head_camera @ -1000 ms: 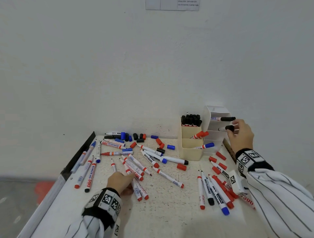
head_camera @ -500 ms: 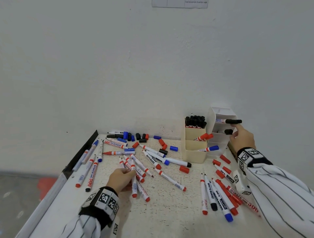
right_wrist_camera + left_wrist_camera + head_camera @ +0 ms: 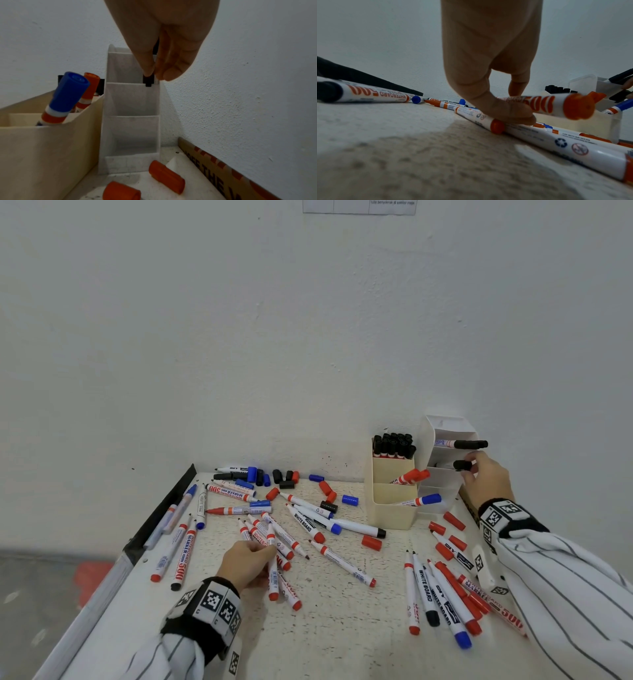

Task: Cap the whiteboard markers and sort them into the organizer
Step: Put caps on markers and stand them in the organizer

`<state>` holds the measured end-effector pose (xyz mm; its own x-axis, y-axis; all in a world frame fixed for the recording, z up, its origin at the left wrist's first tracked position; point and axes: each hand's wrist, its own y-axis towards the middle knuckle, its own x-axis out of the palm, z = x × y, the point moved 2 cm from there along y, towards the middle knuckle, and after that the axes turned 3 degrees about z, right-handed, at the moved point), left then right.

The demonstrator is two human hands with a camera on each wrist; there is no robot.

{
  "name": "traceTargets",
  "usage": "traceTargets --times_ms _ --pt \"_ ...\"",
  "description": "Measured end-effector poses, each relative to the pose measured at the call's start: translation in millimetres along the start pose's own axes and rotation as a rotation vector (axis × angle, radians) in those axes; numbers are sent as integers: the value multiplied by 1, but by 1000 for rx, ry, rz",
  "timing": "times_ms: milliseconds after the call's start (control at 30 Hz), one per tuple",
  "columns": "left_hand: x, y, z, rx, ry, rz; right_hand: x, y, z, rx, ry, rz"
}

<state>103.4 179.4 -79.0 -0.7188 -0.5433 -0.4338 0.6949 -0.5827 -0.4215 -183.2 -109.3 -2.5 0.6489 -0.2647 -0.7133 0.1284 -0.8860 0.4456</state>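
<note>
My left hand (image 3: 269, 546) pinches a red-ended whiteboard marker (image 3: 273, 577) out of a heap of uncapped red markers at the table's middle left. In the left wrist view thumb and finger of the left hand (image 3: 511, 100) hold that marker (image 3: 556, 105) just above the others. My right hand (image 3: 471, 468) pinches the black cap of a marker (image 3: 460, 465) lying in the second tier of the white stepped organizer (image 3: 445, 484). The right wrist view shows the right hand (image 3: 154, 75) on that black cap (image 3: 147, 80). A beige organizer (image 3: 390, 511) beside it holds several black-capped markers, a red one and a blue one.
Loose red, blue and black caps (image 3: 371, 542) and many markers lie scattered over the white table (image 3: 325, 638). A row of markers (image 3: 442, 601) lies at the front right. A cardboard strip (image 3: 223, 169) leans on the right wall. A dark rail (image 3: 161, 508) edges the table's left side.
My left hand has closed on a red marker and lifted it a little from the heap. The black-capped marker has gone deeper into the second tier, my right hand still on it.
</note>
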Motion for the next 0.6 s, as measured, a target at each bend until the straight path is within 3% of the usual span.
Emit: traceTargets --times_ms 333,600 --pt "0 -2 3 7 33 -6 -1 2 4 88 -16 60" --pt "1 -5 4 9 30 -25 4 6 -5 115 133 144"
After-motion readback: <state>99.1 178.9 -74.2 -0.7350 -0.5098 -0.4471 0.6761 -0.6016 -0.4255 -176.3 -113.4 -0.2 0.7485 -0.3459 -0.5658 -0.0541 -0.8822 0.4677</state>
